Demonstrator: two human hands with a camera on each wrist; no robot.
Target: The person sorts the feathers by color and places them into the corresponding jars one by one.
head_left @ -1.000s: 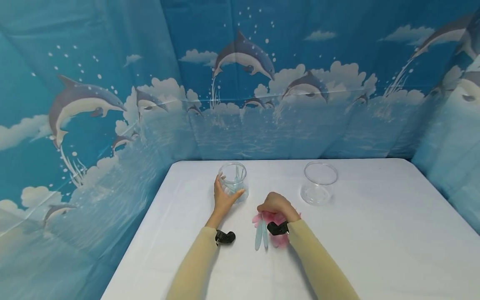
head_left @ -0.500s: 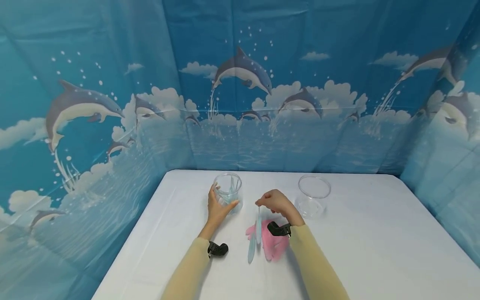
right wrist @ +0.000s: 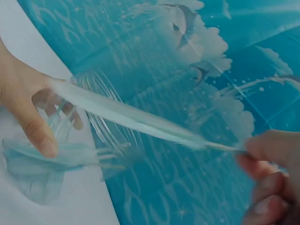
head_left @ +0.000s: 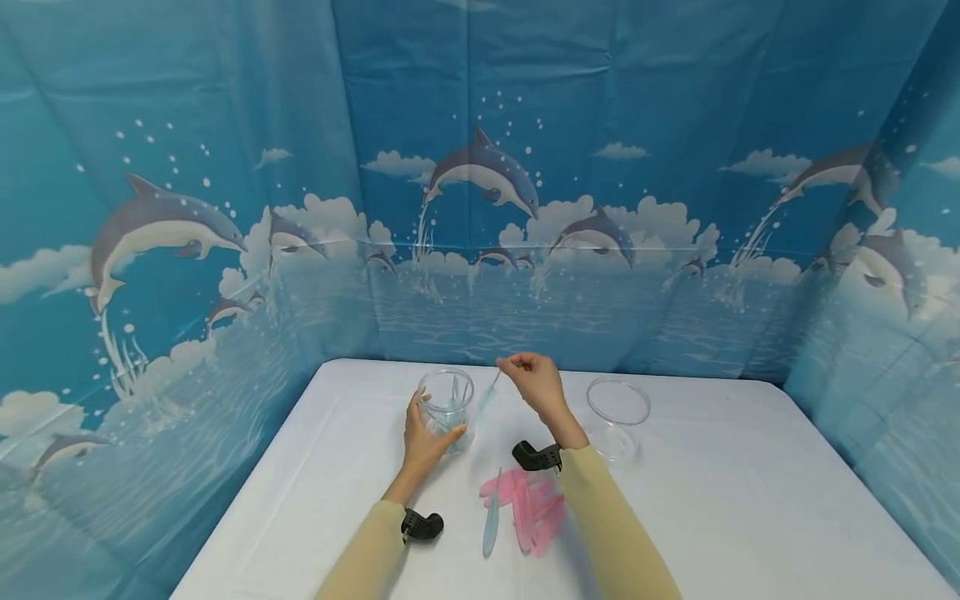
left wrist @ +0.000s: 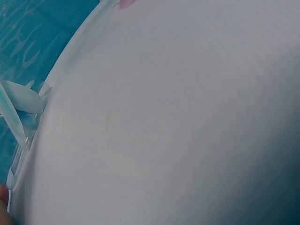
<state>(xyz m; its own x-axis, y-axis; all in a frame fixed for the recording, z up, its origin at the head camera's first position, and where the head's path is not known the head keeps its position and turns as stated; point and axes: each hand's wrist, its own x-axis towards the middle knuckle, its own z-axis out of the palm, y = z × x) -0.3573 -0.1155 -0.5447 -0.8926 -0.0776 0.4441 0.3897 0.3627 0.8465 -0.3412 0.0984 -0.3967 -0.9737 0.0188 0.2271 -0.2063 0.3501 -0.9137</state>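
Note:
My left hand [head_left: 423, 440] grips a clear round jar [head_left: 456, 440] at the table's far left, thumb on its near side. Several pale blue feathers [right wrist: 51, 161] stand inside the jar, quills upward. Between thumb and forefinger, my right hand [head_left: 538, 387] pinches another pale blue feather [right wrist: 136, 118] by its quill, just right of the jar. Its vane slants down toward the jar and overlaps the left hand in the right wrist view. One loose blue feather [head_left: 491, 521] lies on the table beside a small heap of pink feathers [head_left: 531, 510].
A second clear jar [head_left: 617, 446] stands right of the right hand. A white cloth covers the table [head_left: 720, 500]. Behind its far edge hangs a blue dolphin curtain [head_left: 480, 300].
My right hand has lifted one blue feather off the pink heap and carried it up and forward, close to the jar. The left hand keeps its grip on the jar. The head view has tilted up.

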